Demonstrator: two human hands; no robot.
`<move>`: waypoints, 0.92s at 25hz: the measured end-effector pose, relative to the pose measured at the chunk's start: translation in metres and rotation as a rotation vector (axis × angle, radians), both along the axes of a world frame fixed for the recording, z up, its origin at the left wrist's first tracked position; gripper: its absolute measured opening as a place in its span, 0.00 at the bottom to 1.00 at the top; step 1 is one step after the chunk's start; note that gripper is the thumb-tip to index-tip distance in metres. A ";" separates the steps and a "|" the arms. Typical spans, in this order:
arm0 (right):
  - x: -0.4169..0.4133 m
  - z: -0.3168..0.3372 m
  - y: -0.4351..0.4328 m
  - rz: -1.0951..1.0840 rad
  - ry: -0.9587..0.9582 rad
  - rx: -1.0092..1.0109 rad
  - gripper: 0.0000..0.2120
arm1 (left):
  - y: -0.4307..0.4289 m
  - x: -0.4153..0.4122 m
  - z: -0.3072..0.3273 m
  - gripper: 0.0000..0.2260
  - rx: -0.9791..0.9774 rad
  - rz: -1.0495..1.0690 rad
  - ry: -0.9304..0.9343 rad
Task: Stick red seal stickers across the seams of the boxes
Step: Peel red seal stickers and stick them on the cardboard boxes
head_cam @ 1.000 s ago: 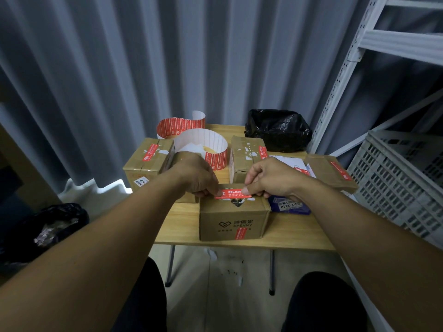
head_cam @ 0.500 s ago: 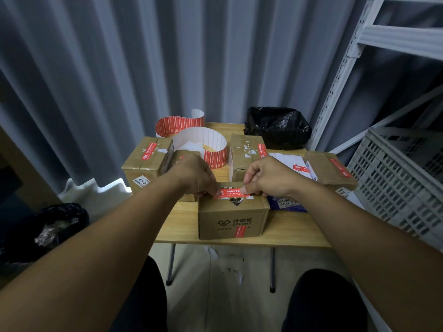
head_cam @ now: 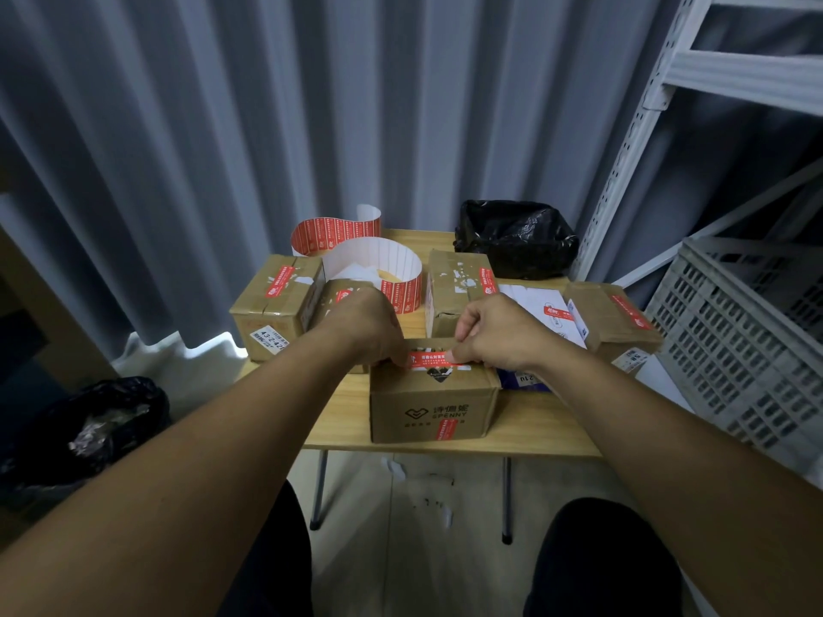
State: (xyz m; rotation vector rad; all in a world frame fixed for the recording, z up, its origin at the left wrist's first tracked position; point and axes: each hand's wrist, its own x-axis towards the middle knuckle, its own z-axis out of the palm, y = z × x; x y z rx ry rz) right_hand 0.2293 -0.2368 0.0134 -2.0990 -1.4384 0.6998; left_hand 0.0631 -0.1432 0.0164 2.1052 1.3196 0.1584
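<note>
Head view shows almost nothing changed: the left hand and right hand, fingers curled, still pinch the ends of the red seal sticker on top of the SPENNY box at the table's near edge. It is probably being pressed down over the seam.

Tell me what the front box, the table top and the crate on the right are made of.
Front box: brown cardboard, matte, with a printed logo and creased edges.
Table top: pale wood or wood-look laminate, smooth, with faint grain.
Crate: probably grey-white moulded plastic, judging by its even lattice walls.
</note>
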 end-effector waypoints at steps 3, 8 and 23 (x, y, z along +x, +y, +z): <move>0.002 0.002 -0.003 -0.067 0.099 0.009 0.13 | 0.000 -0.001 -0.001 0.09 -0.004 0.006 -0.013; -0.016 -0.007 -0.008 -0.139 -0.020 -0.028 0.27 | 0.000 -0.001 -0.002 0.10 -0.014 0.022 -0.027; -0.016 -0.050 -0.018 -0.403 0.315 0.193 0.12 | -0.001 -0.001 -0.003 0.13 -0.053 0.052 -0.057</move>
